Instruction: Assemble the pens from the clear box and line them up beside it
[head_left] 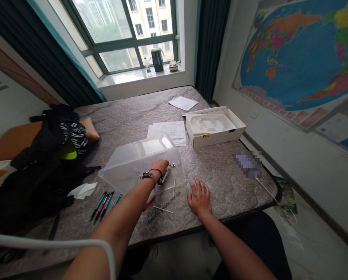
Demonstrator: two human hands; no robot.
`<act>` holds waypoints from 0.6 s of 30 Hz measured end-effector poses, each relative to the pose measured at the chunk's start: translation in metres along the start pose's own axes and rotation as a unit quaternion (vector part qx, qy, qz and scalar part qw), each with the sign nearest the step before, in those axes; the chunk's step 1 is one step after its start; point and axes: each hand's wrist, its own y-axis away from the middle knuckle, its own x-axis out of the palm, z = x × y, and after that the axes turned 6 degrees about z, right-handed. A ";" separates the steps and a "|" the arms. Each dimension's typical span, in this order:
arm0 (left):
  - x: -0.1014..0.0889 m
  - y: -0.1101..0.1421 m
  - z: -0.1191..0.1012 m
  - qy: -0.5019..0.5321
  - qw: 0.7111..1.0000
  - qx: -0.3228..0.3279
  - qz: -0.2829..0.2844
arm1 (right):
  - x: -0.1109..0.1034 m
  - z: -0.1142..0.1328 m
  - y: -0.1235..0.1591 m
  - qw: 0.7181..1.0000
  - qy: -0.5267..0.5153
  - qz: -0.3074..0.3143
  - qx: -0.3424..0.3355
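My left hand (160, 166) reaches into a clear plastic bin (124, 155) lying on its side, its fingers curled downward. What the fingers hold, if anything, is hidden. Just below that hand are some dark and silvery items (162, 179), too small to name, and small shiny pieces (173, 165) lie to its right in the bin. My right hand (199, 196) rests flat on the mattress (217, 182), fingers spread, right of the bin. A red pen (149, 203) and two thin white sticks, one a loose stick (163, 209), lie near the bin's front.
Several teal and red pens (102, 206) lie left of my left forearm, near a crumpled tissue (83, 191). Behind the bin are papers (174, 130) and an open white box (217, 136). A phone (246, 164) with a cable lies right; dark bags (39, 175) fill the left.
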 end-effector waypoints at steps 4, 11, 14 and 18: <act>-0.001 -0.001 -0.006 -0.018 0.999 0.029 0.016 | 0.001 -0.001 0.000 1.000 -0.004 -0.007 -0.002; -0.003 -0.004 -0.012 -0.052 0.997 0.057 0.019 | 0.003 -0.001 0.000 1.000 -0.001 -0.010 -0.003; -0.003 -0.006 -0.015 -0.060 0.996 0.056 0.018 | 0.003 -0.001 0.000 1.000 -0.002 -0.012 -0.001; -0.001 -0.008 -0.018 -0.064 0.996 0.051 0.024 | 0.003 0.000 0.000 1.000 -0.003 -0.014 0.000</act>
